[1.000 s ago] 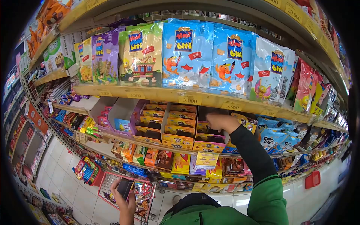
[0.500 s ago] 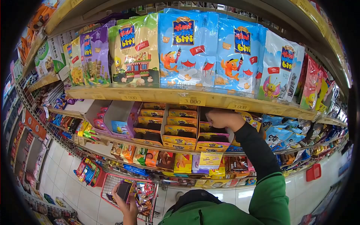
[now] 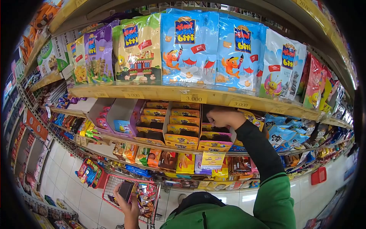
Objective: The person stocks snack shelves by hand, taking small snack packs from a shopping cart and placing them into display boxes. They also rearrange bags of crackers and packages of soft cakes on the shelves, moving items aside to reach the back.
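My right hand [image 3: 224, 116] reaches under the shelf edge into the right-hand display box of Choco Lite packs [image 3: 215, 136]. Its fingers are curled in, and whatever they grip is hidden. Two more display boxes with orange-yellow packs [image 3: 183, 129] and brown packs [image 3: 153, 125] stand to its left. Low on the left, my left hand [image 3: 129, 205] is closed on a dark flat snack pack [image 3: 126, 190], held above a red wire shopping cart [image 3: 110, 184] with colourful packets [image 3: 146, 196] in it.
Tini Wini Biti bags [image 3: 189, 45] line the upper shelf, whose yellow price rail [image 3: 160, 91] overhangs the boxes. Blue bags [image 3: 286, 131] lie to the right. Below hang more packets and a yellow tag [image 3: 212, 159]. A red basket [image 3: 319, 175] stands on the floor.
The view has shifted slightly. My left hand has turned the dark pack a little so more of its flat face shows. My right hand stays inside the box, its fingers slightly repositioned.
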### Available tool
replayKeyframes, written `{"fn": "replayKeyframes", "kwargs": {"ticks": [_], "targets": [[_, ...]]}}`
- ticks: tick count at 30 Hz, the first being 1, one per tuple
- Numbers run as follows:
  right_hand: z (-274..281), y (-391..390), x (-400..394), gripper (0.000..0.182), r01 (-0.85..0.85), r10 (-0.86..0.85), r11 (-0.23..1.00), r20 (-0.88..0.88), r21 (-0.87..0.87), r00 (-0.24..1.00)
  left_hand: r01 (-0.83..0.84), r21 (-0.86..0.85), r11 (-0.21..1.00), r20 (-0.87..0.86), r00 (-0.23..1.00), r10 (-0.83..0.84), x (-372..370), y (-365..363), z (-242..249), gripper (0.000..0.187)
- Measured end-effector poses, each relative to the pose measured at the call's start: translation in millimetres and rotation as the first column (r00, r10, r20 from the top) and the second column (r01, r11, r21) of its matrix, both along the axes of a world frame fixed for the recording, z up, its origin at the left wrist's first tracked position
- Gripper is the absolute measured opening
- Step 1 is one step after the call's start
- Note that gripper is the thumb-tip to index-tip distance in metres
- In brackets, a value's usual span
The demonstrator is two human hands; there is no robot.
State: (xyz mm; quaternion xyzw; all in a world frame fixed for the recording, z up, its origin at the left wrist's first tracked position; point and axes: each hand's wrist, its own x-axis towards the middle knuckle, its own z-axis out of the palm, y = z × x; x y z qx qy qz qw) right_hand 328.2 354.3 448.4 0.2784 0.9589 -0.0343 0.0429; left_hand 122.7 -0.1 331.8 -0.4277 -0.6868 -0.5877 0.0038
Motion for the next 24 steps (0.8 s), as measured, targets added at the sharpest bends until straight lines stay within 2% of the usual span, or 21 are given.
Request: {"fn": "replayKeyframes", "kwargs": {"ticks": [4, 7, 9, 12, 13, 16, 19, 22, 24], "targets": [[-1.4, 11.4, -1.9, 0.012, -0.015, 0.017, 0.999, 0.052, -0.033, 0.999, -0.028, -0.002, 1.000, -0.038, 0.999, 0.028, -9.6, -5.3, -18.5, 0.027], [-1.3, 13.8, 0.2, 0.014, -0.070, 0.068, 0.997, -0.056, -0.027, 0.996, -0.051, -0.028, 0.998, -0.100, 0.994, 0.048, -9.2, -5.8, -15.2, 0.027], [0.6, 10.0, 0.4, 0.015, -0.044, 0.044, 0.999, -0.022, -0.015, 0.999, -0.056, -0.027, 0.998, -0.137, 0.989, 0.051, -9.6, -5.3, -16.7, 0.026], [3.4, 1.1, -2.3, 0.017, 0.037, -0.036, 0.998, 0.022, -0.050, 0.999, -0.023, 0.011, 1.000, -0.024, 0.999, 0.024, -7.9, -4.6, -20.4, 0.026], [4.0, -1.4, -1.9, 0.018, 0.074, -0.072, 0.995, 0.035, -0.067, 0.997, -0.023, -0.007, 1.000, -0.041, 0.999, 0.022, -6.3, -5.1, -18.1, 0.026], [-5.2, -0.8, -0.8, 0.019, 0.093, -0.096, 0.994, 0.048, 0.064, 0.994, -0.019, -0.029, 0.999, -0.088, 0.996, 0.016, -3.9, -3.4, -13.3, 0.028], [3.2, -12.6, 2.0, 0.022, 0.207, -0.210, 0.977, 0.048, 0.055, 0.977, -0.008, -0.005, 1.000, -0.088, 0.996, 0.008, -6.4, -3.8, -19.7, 0.029], [2.1, -16.4, 7.9, 0.024, 0.203, -0.202, 0.979, 0.007, -0.004, 0.979, 0.010, 0.019, 1.000, -0.057, 0.998, -0.009, -2.9, -2.6, -15.8, 0.030], [4.7, -20.7, 6.8, 0.024, 0.191, -0.191, 0.982, 0.046, 0.013, 0.981, 0.023, 0.024, 0.999, -0.077, 0.997, -0.021, -1.1, -2.3, -12.7, 0.030]]}}
